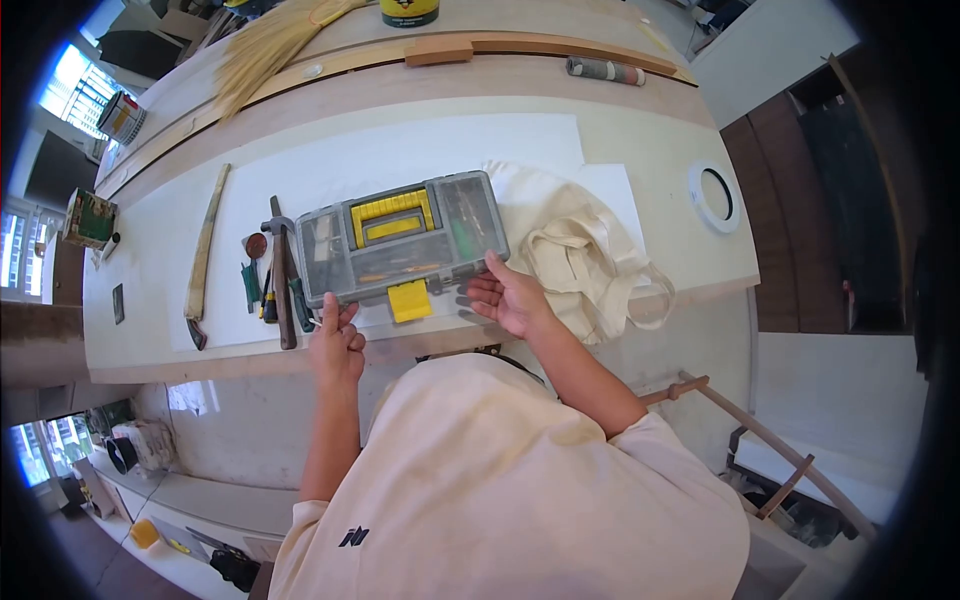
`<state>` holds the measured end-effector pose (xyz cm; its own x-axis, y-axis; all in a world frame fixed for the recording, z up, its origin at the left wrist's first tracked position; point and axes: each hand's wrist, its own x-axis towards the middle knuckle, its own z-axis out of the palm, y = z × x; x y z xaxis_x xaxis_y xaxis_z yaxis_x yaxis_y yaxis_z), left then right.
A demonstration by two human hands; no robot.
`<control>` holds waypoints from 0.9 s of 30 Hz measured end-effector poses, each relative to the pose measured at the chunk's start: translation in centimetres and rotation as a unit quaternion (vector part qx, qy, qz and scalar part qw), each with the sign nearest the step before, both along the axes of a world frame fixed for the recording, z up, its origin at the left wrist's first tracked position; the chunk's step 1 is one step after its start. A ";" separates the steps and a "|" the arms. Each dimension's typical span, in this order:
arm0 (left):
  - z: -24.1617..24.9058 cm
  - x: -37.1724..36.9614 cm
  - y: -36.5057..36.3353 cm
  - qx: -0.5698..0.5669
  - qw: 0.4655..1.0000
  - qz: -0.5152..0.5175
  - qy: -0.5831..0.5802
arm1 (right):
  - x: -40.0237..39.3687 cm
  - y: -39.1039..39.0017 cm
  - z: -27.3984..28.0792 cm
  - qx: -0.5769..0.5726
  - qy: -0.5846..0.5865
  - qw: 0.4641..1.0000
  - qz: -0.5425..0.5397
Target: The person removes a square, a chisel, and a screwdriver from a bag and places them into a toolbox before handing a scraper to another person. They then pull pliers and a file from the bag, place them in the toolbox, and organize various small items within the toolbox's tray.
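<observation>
A grey toolbox (408,240) with a see-through lid and a yellow handle lies on the workbench in front of me. Small items show dimly through its lid. Its yellow front latch (409,300) sticks out toward me. My left hand (337,342) is at the near left corner, thumb against the box and fingers curled in below its edge. At the near right corner, my right hand (510,298) touches the box with its thumb, its other fingers loosely apart in front. A hammer (281,270) and several hand tools lie just left of the box.
Left of the tools lies a long-handled saw or blade (208,255). A cream cloth bag (575,255) is crumpled on the right, with a tape roll (713,197) beyond. A straw broom (275,50), a wooden strip (560,45) and tins (122,118) stand farther back.
</observation>
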<state>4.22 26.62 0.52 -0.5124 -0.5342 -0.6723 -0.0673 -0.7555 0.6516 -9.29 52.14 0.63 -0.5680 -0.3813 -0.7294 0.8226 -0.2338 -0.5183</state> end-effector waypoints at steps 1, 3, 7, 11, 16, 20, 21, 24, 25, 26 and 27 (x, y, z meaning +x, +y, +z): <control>0.0 -0.1 0.1 -0.004 1.000 0.003 -0.007 | 0.0 -0.3 -0.1 0.010 0.009 1.000 -0.001; 0.3 -0.3 0.4 -0.011 1.000 0.012 -0.021 | -0.2 -0.5 -0.2 0.034 0.035 0.999 -0.002; -0.1 -0.5 1.2 -0.040 0.998 0.037 -0.009 | 0.3 -0.9 -0.6 0.073 0.084 0.994 -0.010; 1.2 -0.9 1.2 -0.056 0.998 0.041 -0.013 | 0.4 -0.6 0.7 0.110 0.117 0.987 0.013; 4.8 -1.3 0.6 -0.152 0.988 0.020 0.021 | -1.7 -0.2 4.8 0.094 0.229 0.968 0.048; 6.8 -1.7 0.6 -0.177 0.981 -0.043 0.072 | -7.6 -1.3 8.8 0.082 0.318 0.937 0.118; 7.0 -2.1 1.1 -0.182 0.979 -0.078 0.055 | -9.0 -1.8 9.9 0.101 0.340 0.925 0.140; 6.8 -4.4 3.3 -0.227 0.950 -0.211 0.043 | -12.5 -3.0 11.8 0.177 0.410 0.875 0.187; 6.9 -5.9 4.5 -0.263 0.930 -0.255 0.041 | -13.2 -3.4 12.0 0.211 0.439 0.852 0.193; 7.0 -7.3 5.5 -0.298 0.906 -0.298 0.039 | -13.9 -3.6 12.1 0.244 0.466 0.827 0.198; 7.2 -8.7 6.2 -0.328 0.883 -0.336 0.026 | -14.7 -3.7 11.8 0.250 0.465 0.824 0.207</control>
<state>-4.51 32.85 7.71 -0.8827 -0.3641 -0.2972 -0.3134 -0.0154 0.9495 -23.99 48.43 12.39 -0.8669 -0.4659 -0.1771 -0.0286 0.4011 -0.9156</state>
